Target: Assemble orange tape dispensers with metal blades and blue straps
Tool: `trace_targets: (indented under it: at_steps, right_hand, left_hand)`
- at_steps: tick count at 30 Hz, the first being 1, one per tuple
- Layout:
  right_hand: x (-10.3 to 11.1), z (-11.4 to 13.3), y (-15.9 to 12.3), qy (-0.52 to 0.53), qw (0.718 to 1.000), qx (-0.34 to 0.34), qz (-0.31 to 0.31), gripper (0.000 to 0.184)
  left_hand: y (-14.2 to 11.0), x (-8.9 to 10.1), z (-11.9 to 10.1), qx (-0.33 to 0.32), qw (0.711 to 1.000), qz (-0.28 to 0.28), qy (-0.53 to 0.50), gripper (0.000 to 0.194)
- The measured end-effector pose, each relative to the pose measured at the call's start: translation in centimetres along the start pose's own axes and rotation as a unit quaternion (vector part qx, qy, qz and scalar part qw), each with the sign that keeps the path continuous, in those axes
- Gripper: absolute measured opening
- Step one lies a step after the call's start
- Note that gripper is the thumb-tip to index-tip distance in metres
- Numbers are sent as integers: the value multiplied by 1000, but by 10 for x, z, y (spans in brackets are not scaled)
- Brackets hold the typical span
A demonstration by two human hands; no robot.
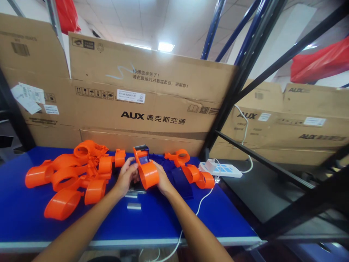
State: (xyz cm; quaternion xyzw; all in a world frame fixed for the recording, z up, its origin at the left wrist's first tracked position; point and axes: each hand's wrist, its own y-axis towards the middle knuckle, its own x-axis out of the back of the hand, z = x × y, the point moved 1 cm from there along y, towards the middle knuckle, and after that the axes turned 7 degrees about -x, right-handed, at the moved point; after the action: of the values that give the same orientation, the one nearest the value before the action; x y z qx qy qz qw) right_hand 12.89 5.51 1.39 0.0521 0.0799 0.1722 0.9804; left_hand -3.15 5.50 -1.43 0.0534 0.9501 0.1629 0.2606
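Between two hands (144,178), one orange dispenser (149,174).

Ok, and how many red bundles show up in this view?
2. One red bundle is at the upper left, above the cardboard; the other red bundle is at the right edge, above the AUX boxes. More may be hidden behind them.

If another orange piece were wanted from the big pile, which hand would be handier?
Probably the left hand: it is nearer the pile. The right hand is on the far side of the held orange piece. Both seem occupied holding it, so the left would need freeing.
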Motion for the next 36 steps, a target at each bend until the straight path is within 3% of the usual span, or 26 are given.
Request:
trace_targets:
  at_steps: [6,13,17,26,28,32,34,36]
  right_hand:
    - [-8,-1,2,36,999,-8,2,36]
    - [-2,8,-5,112,991,-52,60,70]
    - [0,8,-5,76,994,-52,64,66]
    - [-2,-2,3,66,997,-43,-2,46]
    - [-2,-3,3,65,997,-35,-13,49]
    - [0,-1,5,66,997,-7,-47,56]
    - [4,1,7,69,995,2,-75,57]
    - [7,2,8,71,993,7,-95,56]
  left_hand:
    - [0,-6,0,14,998,-25,-55,42]
    - [1,-6,-4,15,997,-56,-50,51]
    - [5,-1,-5,4,997,-76,13,56]
    - [11,9,-2,-71,977,-79,186,60]
    - [11,13,-3,-123,947,-99,278,61]
    - [11,20,-4,-215,819,-171,504,75]
    - [11,21,-2,-197,773,-164,580,77]
    - [10,21,2,-152,753,-144,624,72]
